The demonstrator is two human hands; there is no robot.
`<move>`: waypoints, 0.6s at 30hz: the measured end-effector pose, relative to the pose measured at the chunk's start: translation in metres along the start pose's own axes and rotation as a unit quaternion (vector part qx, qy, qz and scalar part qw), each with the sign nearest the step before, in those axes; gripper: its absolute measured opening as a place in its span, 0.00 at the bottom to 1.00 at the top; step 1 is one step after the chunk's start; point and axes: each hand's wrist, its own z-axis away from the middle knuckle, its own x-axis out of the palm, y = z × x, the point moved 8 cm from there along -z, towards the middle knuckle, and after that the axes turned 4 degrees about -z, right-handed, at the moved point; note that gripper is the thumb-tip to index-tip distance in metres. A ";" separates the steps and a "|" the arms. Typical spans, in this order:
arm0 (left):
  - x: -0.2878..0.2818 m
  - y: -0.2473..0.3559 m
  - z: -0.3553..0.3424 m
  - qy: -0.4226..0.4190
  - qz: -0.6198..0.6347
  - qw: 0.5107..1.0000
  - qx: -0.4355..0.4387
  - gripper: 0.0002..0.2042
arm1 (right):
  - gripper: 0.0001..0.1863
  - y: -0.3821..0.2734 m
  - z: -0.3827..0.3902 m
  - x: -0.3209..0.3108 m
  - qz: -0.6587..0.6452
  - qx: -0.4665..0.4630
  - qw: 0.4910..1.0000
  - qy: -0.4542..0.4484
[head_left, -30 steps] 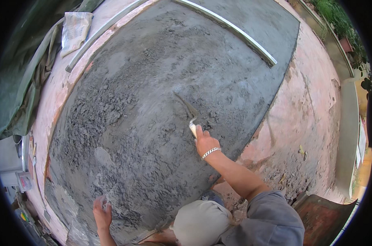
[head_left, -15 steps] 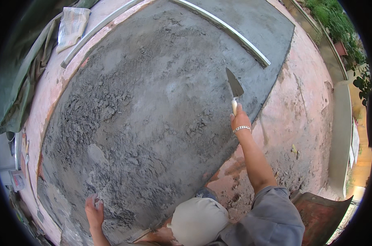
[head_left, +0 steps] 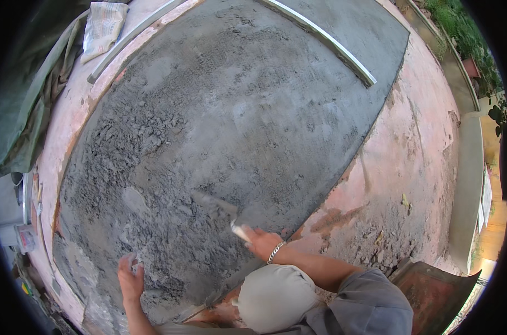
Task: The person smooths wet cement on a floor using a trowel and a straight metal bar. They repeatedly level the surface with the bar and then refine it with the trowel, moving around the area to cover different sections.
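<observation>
A wide bed of wet grey mortar (head_left: 264,139) spreads beneath my hands, lumpy at left and smoother toward the far right. My right hand (head_left: 260,242), with a chain bracelet at the wrist, is closed round the pale handle of a pointed trowel (head_left: 225,207). The trowel's blade is smeared by motion, over the near middle of the mortar; whether it touches the surface I cannot tell. Over the near left part hangs my left hand (head_left: 130,279), its fingers loosely bent and apart, whitish at the tips, with nothing visible in them.
A long metal straightedge (head_left: 326,42) lies across the far mortar. Another metal bar (head_left: 130,40) runs along the left border, near a white sack (head_left: 104,28) and a green tarp (head_left: 33,111). Loose rubble (head_left: 379,240) and a curved sheet (head_left: 432,296) are at right. Plants (head_left: 460,30) stand far right.
My right hand has swept the trowel from the far right of the mortar back toward the near middle. My left hand stays almost in place. The view has shifted slightly.
</observation>
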 end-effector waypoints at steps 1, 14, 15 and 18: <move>-0.002 0.000 0.001 0.004 0.001 1.000 0.004 0.19 | 0.34 -0.015 -0.001 0.004 0.023 -0.081 0.996 -0.034; -0.029 0.001 0.027 0.029 0.015 0.999 -0.019 0.18 | 0.28 0.174 -0.158 -0.387 0.061 0.270 0.871 0.406; -0.031 0.001 0.028 0.028 -0.003 0.999 -0.021 0.18 | 0.25 0.173 -0.171 -0.394 0.061 0.268 0.878 0.393; -0.039 0.004 0.032 0.041 -0.017 0.999 -0.018 0.18 | 0.19 0.162 -0.197 -0.395 0.067 0.271 0.889 0.364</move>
